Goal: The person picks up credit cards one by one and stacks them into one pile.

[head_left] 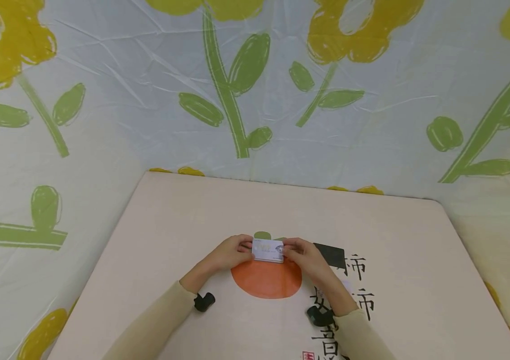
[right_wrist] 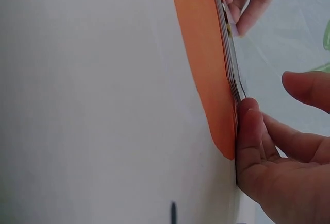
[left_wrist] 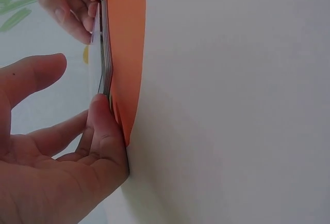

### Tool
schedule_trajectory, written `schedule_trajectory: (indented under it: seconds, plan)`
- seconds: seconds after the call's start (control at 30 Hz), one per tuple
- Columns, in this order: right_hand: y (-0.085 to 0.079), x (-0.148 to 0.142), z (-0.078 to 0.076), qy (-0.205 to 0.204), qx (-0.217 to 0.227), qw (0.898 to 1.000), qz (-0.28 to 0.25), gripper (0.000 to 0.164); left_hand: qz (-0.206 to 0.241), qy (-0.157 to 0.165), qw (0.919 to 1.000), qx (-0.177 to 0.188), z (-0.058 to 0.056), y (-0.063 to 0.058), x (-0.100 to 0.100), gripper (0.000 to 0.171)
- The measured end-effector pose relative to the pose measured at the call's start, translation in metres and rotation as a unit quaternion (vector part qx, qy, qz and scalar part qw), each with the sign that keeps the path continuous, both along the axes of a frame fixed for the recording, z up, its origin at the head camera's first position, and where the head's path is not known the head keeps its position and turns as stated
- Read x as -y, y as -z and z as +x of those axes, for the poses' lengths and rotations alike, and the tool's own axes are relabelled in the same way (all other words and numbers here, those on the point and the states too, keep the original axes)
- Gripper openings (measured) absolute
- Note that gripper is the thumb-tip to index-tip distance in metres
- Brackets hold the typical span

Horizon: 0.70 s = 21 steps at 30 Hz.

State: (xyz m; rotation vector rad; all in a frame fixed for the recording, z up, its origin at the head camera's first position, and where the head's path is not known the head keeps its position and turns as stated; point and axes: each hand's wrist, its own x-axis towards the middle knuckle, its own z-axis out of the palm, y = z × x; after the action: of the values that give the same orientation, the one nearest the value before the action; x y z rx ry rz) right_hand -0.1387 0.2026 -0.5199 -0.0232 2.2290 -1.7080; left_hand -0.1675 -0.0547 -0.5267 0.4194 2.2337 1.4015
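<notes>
A small stack of cards (head_left: 267, 250), with a pale printed card uppermost, sits at the top of the orange print. My left hand (head_left: 233, 253) holds the stack by its left end, and my right hand (head_left: 303, 256) holds the right end. Seen edge-on in the left wrist view, the layered cards (left_wrist: 106, 49) lie low against the table surface, with a narrow gap under the uppermost one. One raised digit of each hand stands apart from the cards, while other fingertips meet the ends of the stack (right_wrist: 232, 62).
A dark flat rectangle (head_left: 330, 255) lies just beyond my right hand. The pale table mat (head_left: 169, 215) carries an orange fruit print (head_left: 266, 282) and black characters (head_left: 356, 267). Flower-patterned cloth (head_left: 156, 100) rises behind and beside the table. Black devices (head_left: 204, 302) are worn at both wrists.
</notes>
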Motion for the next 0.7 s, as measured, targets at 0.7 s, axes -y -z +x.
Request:
schedule_trajectory:
  seconds: [0.7]
  plan:
    - [-0.0024, -0.0007, 0.0028, 0.008, -0.001, 1.0, 0.023, 0.039, -0.008, 0.004, 0.9999, -0.006, 0.0006, -0.0036, -0.001, 0.051]
